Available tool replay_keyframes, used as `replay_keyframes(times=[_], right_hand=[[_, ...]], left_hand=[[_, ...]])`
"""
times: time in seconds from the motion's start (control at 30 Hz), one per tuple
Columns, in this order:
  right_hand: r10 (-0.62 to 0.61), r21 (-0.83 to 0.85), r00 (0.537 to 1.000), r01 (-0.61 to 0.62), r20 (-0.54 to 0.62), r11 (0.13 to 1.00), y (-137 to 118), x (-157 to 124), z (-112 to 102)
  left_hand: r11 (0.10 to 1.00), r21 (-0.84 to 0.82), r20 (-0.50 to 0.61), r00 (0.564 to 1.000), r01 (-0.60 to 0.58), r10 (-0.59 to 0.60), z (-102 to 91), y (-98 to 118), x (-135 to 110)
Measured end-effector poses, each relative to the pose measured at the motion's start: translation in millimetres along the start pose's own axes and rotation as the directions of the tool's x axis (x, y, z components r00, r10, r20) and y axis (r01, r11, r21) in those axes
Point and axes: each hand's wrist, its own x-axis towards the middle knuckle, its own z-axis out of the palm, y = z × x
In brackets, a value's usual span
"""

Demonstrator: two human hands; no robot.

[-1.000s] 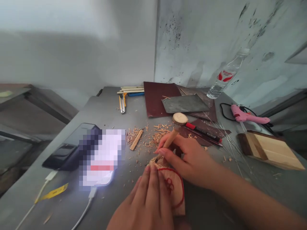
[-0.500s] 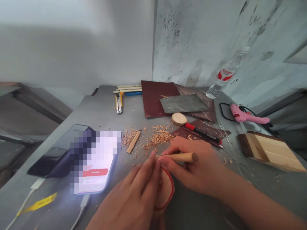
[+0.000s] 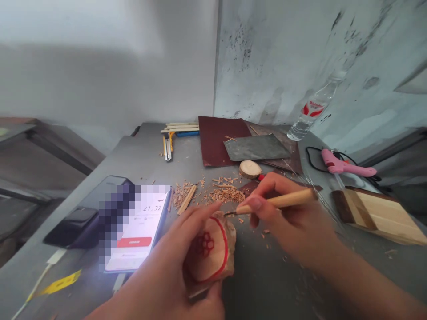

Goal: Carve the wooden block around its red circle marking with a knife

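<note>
My left hand (image 3: 180,262) grips a round wood slice (image 3: 210,251) with a red circle and a red flower pattern drawn on it, tilted up off the grey table (image 3: 133,151). My right hand (image 3: 287,218) is closed around a carving tool with a wooden handle (image 3: 276,202). Its metal tip points left and touches the slice's upper edge. Wood shavings (image 3: 223,193) lie just behind the slice.
A lit phone (image 3: 138,231) lies at the left on a cable, beside a dark device (image 3: 83,218). Behind are a small wood disc (image 3: 249,169), sandpaper sheets (image 3: 220,138), a utility knife (image 3: 167,146), sticks (image 3: 182,126), a water bottle (image 3: 308,111), a pink glue gun (image 3: 343,164) and a wooden block (image 3: 376,213).
My left hand has lifted and tilted the wood slice so its drawn face shows. My right hand swung the tool from upright to lying sideways, tip at the slice's top edge.
</note>
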Motion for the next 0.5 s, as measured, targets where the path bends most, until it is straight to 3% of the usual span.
replay_keyframes(times=[0.07,0.13,0.2,0.3,0.37,0.5], right_hand=[[0.085,0.202,0.996,-0.077,-0.031,0.976,-1.3,0.3,-2.6],[0.140,0.339,0.990,-0.120,-0.035,0.933,-1.8,0.8,-3.8],[0.167,0.388,0.986,-0.143,-0.027,0.910,-2.5,1.2,-3.4],[0.178,0.407,0.984,-0.157,-0.013,0.900,-4.4,1.2,-2.5],[0.170,0.418,0.985,-0.151,-0.009,0.896,-5.7,0.7,-3.7],[0.136,0.407,0.990,-0.137,0.033,0.903,-6.7,-0.6,-11.2]], left_hand=[[0.954,-0.295,0.023,0.998,0.056,-0.051,1.4,-0.1,-2.8],[0.826,-0.556,0.076,0.995,0.096,-0.064,4.5,-1.8,-6.2],[0.725,-0.681,0.093,0.994,0.106,-0.059,7.5,-5.0,-8.2],[0.759,-0.647,0.073,0.997,0.077,-0.038,8.9,-11.0,-7.2],[0.831,-0.556,0.041,0.999,0.010,0.016,8.6,-14.9,-5.0],[0.945,-0.328,-0.055,0.998,-0.011,-0.007,11.4,-21.8,-1.7]])
